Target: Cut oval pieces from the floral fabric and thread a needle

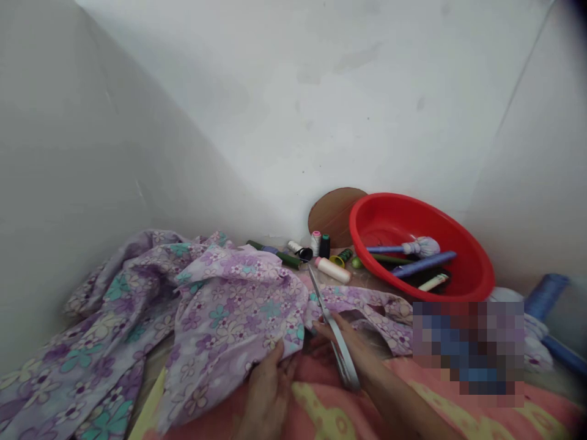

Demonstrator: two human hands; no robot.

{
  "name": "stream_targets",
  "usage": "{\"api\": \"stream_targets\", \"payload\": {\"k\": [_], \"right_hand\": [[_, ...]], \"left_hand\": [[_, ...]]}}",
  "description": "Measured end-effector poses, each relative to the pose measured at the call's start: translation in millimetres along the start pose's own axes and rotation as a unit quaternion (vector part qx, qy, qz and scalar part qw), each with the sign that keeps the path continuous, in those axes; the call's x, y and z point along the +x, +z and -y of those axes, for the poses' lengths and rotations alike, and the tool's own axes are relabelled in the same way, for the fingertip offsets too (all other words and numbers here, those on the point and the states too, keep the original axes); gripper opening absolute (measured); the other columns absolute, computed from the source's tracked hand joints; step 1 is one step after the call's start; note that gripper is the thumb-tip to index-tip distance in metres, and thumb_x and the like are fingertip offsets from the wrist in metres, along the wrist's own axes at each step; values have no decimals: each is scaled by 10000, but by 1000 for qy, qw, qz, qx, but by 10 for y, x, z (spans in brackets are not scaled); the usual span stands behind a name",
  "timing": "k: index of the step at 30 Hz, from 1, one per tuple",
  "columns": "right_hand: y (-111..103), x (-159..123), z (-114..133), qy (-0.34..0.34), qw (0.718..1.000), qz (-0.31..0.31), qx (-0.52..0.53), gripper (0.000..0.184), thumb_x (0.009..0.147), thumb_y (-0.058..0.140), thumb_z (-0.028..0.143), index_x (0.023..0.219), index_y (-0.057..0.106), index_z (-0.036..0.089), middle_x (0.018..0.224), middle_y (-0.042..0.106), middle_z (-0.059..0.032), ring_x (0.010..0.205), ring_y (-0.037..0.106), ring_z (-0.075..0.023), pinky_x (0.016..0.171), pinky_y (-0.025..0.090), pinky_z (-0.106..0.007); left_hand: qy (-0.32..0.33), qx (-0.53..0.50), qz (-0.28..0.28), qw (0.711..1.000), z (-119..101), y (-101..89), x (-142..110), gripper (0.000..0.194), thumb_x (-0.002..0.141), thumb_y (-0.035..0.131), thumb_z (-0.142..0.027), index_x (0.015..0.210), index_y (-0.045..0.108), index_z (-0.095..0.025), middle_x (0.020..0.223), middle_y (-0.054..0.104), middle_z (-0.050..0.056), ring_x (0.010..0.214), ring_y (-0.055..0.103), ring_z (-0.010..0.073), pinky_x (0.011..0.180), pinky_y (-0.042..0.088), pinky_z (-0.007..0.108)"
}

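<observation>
My right hand (343, 345) is shut on the handles of long steel scissors (328, 311), whose blades point up and away. The blades lie against the edge of a lilac floral cloth (229, 324), with the far tips over the cloth's folds. My left hand (268, 394) grips the cloth's lower edge, just left of the scissors. The cloth lies in loose folds across the left and middle of the view. The cloth partly hides the lower blade, so I cannot tell whether it is cutting.
A red plastic basin (458, 244) holds sewing tools and stands before a round cardboard piece (334, 214). Thread spools (320, 244) stand beside it. A pink patterned cloth (321, 415) lies beneath my hands. White walls enclose the corner, and a blurred patch hides the lower right.
</observation>
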State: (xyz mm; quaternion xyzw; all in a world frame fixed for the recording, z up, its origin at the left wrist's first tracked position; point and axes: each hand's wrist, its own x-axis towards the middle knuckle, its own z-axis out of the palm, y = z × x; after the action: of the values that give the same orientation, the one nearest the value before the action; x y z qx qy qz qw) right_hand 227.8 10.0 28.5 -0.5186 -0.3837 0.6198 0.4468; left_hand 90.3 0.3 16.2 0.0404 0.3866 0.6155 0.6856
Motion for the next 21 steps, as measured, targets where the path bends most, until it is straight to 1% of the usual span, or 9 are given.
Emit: {"api": "stream_targets", "payload": {"k": [3, 6, 9, 12, 14, 15, 17, 19, 21], "right_hand": [[53, -23, 21, 5, 1000, -1, 5, 382, 649, 560, 413, 907, 370, 205, 575, 571, 22, 475, 576, -143, 447, 411, -227], [97, -54, 50, 4, 1000, -8, -14, 396, 620, 592, 397, 882, 376, 194, 587, 571, 19, 443, 561, -133, 423, 405, -221], [109, -87, 57, -9, 1000, -18, -22, 391, 603, 612, 380, 851, 379, 187, 568, 554, 31, 412, 537, -108, 407, 400, -206], [106, -120, 52, -17, 1000, -14, -16, 364, 627, 584, 387, 854, 376, 191, 589, 564, 25, 399, 526, -97, 393, 394, -198], [109, -134, 60, -17, 1000, -17, -18, 355, 634, 575, 384, 862, 378, 195, 646, 590, 4, 404, 531, -95, 387, 394, -198], [112, -136, 68, -15, 999, -20, -21, 358, 630, 579, 379, 864, 380, 197, 675, 600, -6, 410, 536, -97, 384, 394, -198], [115, -123, 81, -10, 999, -34, -26, 378, 611, 595, 374, 870, 382, 200, 717, 612, -19, 431, 552, -109, 384, 398, -201], [105, -91, 81, -25, 998, -48, -30, 398, 598, 602, 374, 887, 391, 199, 746, 618, -26, 468, 574, -128, 393, 409, -210], [79, -44, 66, -49, 996, -64, -28, 415, 594, 602, 368, 912, 401, 195, 762, 620, -30, 510, 590, -145, 400, 416, -216]], "left_hand": [[38, -4, -1, 999, -34, 69, 42, 339, 664, 445, 85, 881, 538, -158, 733, 653, 15, 754, 615, 159, 712, 485, 264], [14, -19, 36, 999, -69, 148, 98, 377, 669, 360, 91, 854, 561, -169, 663, 646, -2, 736, 613, 158, 684, 485, 251], [-16, -20, 94, 995, -65, 182, 115, 324, 688, 348, 37, 830, 574, -147, 677, 644, 25, 707, 608, 171, 648, 485, 265], [-44, -45, 120, 991, -32, 191, 154, 175, 724, 424, -68, 815, 563, -124, 728, 639, 53, 681, 604, 173, 627, 484, 281], [-75, -33, 100, 992, -6, 206, 221, 89, 730, 495, -172, 778, 549, -118, 665, 626, 49, 592, 598, 169, 544, 482, 277], [-88, -12, 80, 993, 6, 219, 262, 93, 721, 525, -202, 752, 539, -116, 613, 613, 41, 526, 584, 158, 489, 472, 263], [-102, 40, 41, 993, 31, 251, 338, 93, 712, 544, -201, 707, 523, -111, 518, 578, 22, 406, 533, 129, 397, 431, 227], [-97, 65, 31, 993, 57, 284, 381, 91, 721, 531, -190, 703, 523, -101, 503, 573, 26, 385, 522, 121, 380, 422, 216], [-67, 63, 43, 995, 79, 307, 386, 115, 733, 521, -204, 747, 544, -93, 562, 603, 46, 445, 558, 131, 424, 450, 222]]}}
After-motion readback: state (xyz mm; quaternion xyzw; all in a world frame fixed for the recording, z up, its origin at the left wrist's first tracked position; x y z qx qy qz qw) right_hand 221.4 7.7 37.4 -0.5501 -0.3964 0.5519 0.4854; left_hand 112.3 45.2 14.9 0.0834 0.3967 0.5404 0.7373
